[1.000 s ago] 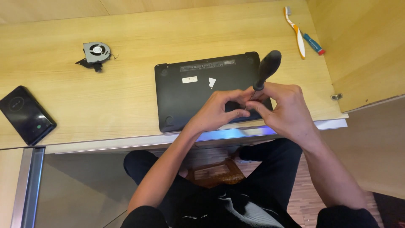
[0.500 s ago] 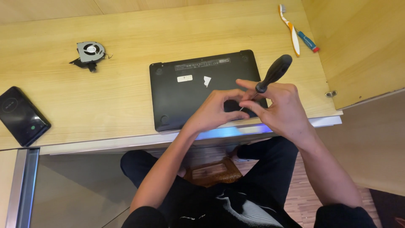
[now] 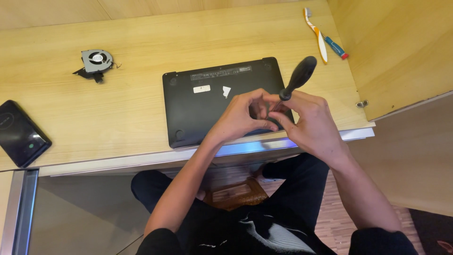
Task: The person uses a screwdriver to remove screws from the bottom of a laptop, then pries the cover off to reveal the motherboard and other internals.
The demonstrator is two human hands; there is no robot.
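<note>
Wooden desk (image 3: 141, 113) carries everything. Black laptop (image 3: 207, 108) lies upside down near front edge, base up. Left hand (image 3: 240, 118) and right hand (image 3: 309, 125) meet over laptop's right half. Right fingers (image 3: 283, 105) closed round screwdriver (image 3: 295, 80), black handle tilted up and away, tip down between both hands (tip itself hidden). Left fingers (image 3: 264, 125) curled, pinched at shaft near tip. Black phone (image 3: 21, 134) at far left edge. Small fan (image 3: 96, 61) back left. Toothbrush (image 3: 322, 38) back right.
</note>
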